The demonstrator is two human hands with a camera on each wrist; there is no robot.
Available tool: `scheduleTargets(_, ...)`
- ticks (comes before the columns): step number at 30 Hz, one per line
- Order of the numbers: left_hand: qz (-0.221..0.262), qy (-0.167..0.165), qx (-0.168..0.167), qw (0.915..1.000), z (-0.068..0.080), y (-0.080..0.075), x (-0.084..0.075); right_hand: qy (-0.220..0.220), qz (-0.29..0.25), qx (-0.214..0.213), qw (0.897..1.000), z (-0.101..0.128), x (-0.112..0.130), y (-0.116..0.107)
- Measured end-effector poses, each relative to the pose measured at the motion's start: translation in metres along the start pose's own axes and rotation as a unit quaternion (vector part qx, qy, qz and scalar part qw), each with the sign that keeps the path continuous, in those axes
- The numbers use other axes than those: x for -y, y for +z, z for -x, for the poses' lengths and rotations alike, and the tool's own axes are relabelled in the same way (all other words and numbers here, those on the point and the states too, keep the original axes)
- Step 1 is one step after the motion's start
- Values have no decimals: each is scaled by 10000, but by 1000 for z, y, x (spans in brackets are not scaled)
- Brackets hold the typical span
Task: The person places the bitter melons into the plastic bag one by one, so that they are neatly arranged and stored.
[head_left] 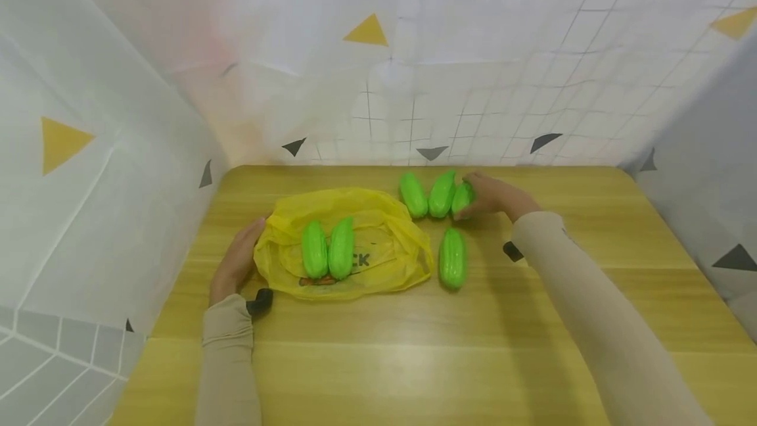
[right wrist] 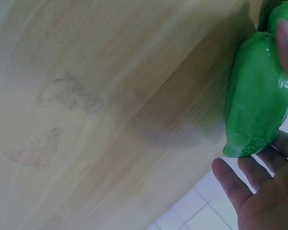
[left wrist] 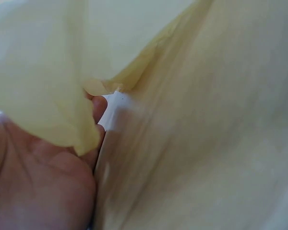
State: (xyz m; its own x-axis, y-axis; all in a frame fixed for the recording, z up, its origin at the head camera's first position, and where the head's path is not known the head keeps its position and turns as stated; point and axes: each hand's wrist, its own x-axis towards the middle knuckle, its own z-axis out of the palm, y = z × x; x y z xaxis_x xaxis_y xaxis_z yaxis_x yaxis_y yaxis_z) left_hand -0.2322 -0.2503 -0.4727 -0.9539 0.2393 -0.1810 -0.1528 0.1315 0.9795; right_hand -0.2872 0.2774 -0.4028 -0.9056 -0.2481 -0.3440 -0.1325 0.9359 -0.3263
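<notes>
Fingers of the right hand [head_left: 493, 197] curl round a glossy green plastic gourd-shaped toy [head_left: 462, 198] at the far side of the pale wooden table [head_left: 414, 347], the rightmost of three lying side by side; the right wrist view shows it [right wrist: 257, 96] gripped between thumb and fingers. Two matching green toys [head_left: 427, 194] lie just left of it, touching. Another [head_left: 452, 258] lies nearer, apart. The left hand [head_left: 236, 261] rests flat against the edge of a crinkled yellow plastic bag [head_left: 384, 261], on which two more green toys [head_left: 328, 248] lie together.
</notes>
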Motion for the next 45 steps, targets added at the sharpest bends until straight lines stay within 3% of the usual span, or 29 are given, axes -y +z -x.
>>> scheduleTargets(6,77,-52,17,10000,6,4,-9,8,-9,-31,10000,0,-4,5)
scheduleTargets(15,-6,-33,-55,10000,-4,0,16,-135,-7,-292,9995,1,-14,15)
scheduleTargets(19,-17,-20,-73,10000,-6,-1,19,-301,255,-194,9990,9,-16,10)
scheduleTargets(23,-122,-37,-114,9999,-3,-2,15,-95,671,126,9976,20,-11,-1)
scheduleTargets(27,-197,-30,-74,9998,2,0,4,27,754,391,9964,26,-4,-7)
scheduleTargets(36,-157,46,6,9999,11,6,-11,36,488,344,9982,22,-4,1)
scheduleTargets(45,-118,42,50,9999,8,4,-7,175,487,192,9985,24,-6,2)
